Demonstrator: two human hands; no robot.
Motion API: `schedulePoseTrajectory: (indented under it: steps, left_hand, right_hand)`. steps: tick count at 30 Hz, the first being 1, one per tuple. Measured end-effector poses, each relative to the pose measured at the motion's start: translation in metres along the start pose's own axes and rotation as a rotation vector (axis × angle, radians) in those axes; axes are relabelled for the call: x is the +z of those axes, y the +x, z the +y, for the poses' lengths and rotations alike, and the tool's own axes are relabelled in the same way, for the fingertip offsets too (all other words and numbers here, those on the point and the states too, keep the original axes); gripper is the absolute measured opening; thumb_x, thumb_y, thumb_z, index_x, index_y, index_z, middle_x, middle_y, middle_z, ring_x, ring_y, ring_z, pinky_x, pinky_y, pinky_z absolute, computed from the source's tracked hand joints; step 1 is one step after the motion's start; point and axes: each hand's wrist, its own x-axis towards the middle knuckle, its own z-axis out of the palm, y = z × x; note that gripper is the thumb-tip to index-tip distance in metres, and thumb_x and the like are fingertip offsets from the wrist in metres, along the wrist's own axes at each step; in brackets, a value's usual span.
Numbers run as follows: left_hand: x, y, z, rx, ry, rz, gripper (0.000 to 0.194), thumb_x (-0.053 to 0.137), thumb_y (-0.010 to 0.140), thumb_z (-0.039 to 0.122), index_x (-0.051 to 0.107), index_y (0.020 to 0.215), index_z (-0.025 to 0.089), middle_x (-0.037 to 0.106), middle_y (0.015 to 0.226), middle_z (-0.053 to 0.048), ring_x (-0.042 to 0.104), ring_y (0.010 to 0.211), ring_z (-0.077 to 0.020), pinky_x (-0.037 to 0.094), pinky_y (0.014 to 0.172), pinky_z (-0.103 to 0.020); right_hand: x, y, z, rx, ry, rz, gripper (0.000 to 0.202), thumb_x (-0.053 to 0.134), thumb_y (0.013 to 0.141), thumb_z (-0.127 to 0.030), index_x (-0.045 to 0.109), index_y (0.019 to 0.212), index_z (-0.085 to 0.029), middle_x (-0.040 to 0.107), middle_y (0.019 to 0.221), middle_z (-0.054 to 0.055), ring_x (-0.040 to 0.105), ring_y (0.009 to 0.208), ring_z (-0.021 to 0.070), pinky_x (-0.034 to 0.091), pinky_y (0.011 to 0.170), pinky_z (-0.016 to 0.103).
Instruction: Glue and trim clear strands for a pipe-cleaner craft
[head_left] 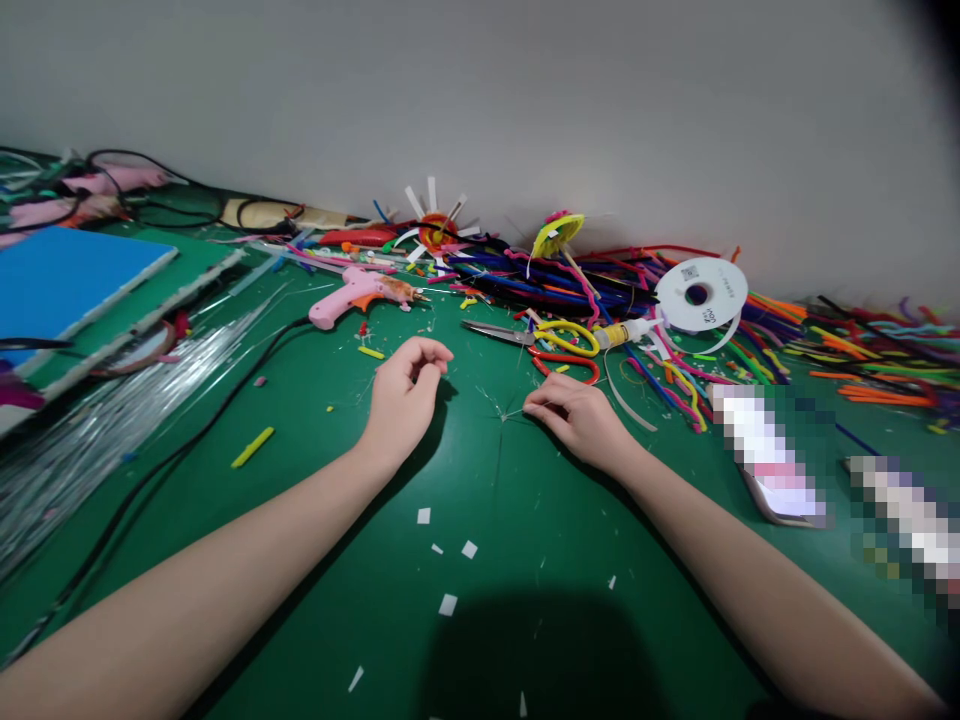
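Note:
My right hand (pixel 581 418) pinches the end of a thin, star-shaped bunch of wire-like strands (pixel 505 416), which spreads out just left of the fingertips. My left hand (pixel 403 398) is curled with thumb and fingers together, a little apart from the strands; whether anything fine is between its fingertips is too small to tell. Beyond the right hand lie scissors (pixel 495 331) with one yellow and one red handle loop. A pink glue gun (pixel 339 300) rests behind the left hand, its nozzle pointing right.
A white ribbon spool (pixel 671 298) and a small glue bottle (pixel 616 335) stand before piled pipe cleaners (pixel 495 280) along the wall. Two blurred phones lie right, one a phone (pixel 772 460) near my forearm. At left are clear strips (pixel 157 400), a black cord (pixel 202 432) and a blue board (pixel 75 285).

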Motion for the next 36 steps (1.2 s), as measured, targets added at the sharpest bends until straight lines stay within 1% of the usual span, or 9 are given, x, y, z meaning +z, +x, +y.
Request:
schedulePoseTrajectory:
  steps: [5,11,19,28,36]
  left_hand:
    - [0.0,-0.0002,0.0008,-0.01,0.002,0.001,0.02,0.043,0.077,0.007,0.06,0.08,0.018,0.057,0.072,0.001,0.05,0.066,-0.0119,0.038,0.061,-0.025]
    - [0.0004,-0.0002,0.0005,-0.002,-0.006,0.003,0.021,0.043,0.077,0.006,0.06,0.079,0.018,0.057,0.072,0.001,0.05,0.067,-0.012,0.039,0.063,-0.025]
    - [0.0,0.0003,-0.0006,0.0,0.001,0.001,0.02,0.043,0.076,0.007,0.059,0.079,0.019,0.058,0.073,0.0,0.05,0.067,-0.0123,0.039,0.062,-0.026]
    - [-0.0003,-0.0002,-0.0007,-0.004,-0.007,-0.004,0.02,0.043,0.077,0.007,0.06,0.079,0.019,0.058,0.073,0.0,0.051,0.067,-0.0124,0.039,0.063,-0.026]
    - [-0.0005,-0.0009,-0.0007,-0.016,-0.006,-0.01,0.02,0.043,0.077,0.007,0.059,0.08,0.019,0.058,0.074,0.0,0.051,0.068,-0.0125,0.039,0.064,-0.026]
  right_hand:
    - [-0.0014,-0.0004,-0.0004,0.0,-0.004,-0.003,0.016,0.053,0.093,-0.023,0.066,0.084,-0.019,0.064,0.08,0.004,0.059,0.076,0.0152,0.048,0.074,0.03]
    - [-0.0025,-0.001,0.0011,0.009,-0.019,-0.004,0.016,0.054,0.093,-0.023,0.066,0.084,-0.019,0.064,0.08,0.004,0.06,0.076,0.0156,0.048,0.074,0.031]
    - [-0.0022,-0.002,0.0037,0.041,0.016,0.036,0.015,0.055,0.092,-0.024,0.067,0.085,-0.02,0.065,0.08,0.004,0.059,0.076,0.0154,0.048,0.074,0.031]
    - [-0.0014,-0.0018,-0.0002,0.035,0.034,0.026,0.017,0.055,0.093,-0.027,0.068,0.084,-0.02,0.065,0.079,0.004,0.059,0.074,0.0157,0.049,0.072,0.032]
    - [-0.0011,-0.0011,-0.0008,0.007,0.032,0.013,0.017,0.055,0.093,-0.025,0.068,0.084,-0.019,0.065,0.079,0.004,0.059,0.074,0.0151,0.049,0.073,0.031]
